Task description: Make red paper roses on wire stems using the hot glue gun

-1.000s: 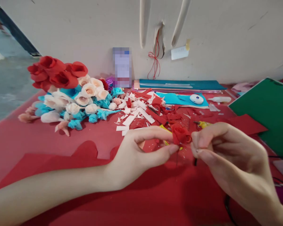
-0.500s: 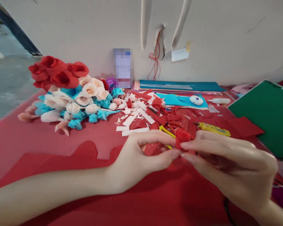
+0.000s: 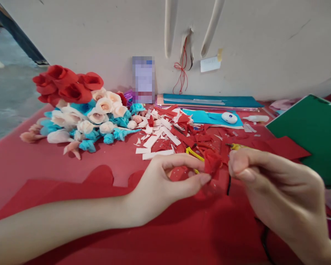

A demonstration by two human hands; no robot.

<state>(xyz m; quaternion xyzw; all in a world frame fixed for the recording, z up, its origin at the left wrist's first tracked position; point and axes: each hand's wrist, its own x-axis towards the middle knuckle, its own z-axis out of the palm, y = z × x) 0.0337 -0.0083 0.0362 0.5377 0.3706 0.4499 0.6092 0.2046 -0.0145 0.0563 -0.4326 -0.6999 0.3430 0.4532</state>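
My left hand [image 3: 165, 182] pinches a small red paper rose [image 3: 213, 163] between thumb and forefinger, low over the red sheet [image 3: 71, 198]. My right hand [image 3: 276, 191] is curled just to the right of the rose, with its thumb and forefinger pressed together. A thin dark stem or wire [image 3: 228, 186] hangs below the right fingertips. What those fingers hold is hidden. Yellow-handled scissors [image 3: 193, 154] lie just behind the rose.
A pile of red, white, pink and blue paper roses [image 3: 77, 110] lies at the back left. Red and white paper scraps [image 3: 168, 130] cover the middle. A green sheet [image 3: 314, 132], a yellow tool [image 3: 237, 146], a white oval object [image 3: 229, 117] and blue sheets [image 3: 209, 100] sit right and back.
My right hand drew its fingers back from the rose and curled into a pinch to the right. The rose tilted and dropped slightly. My left hand barely moved.
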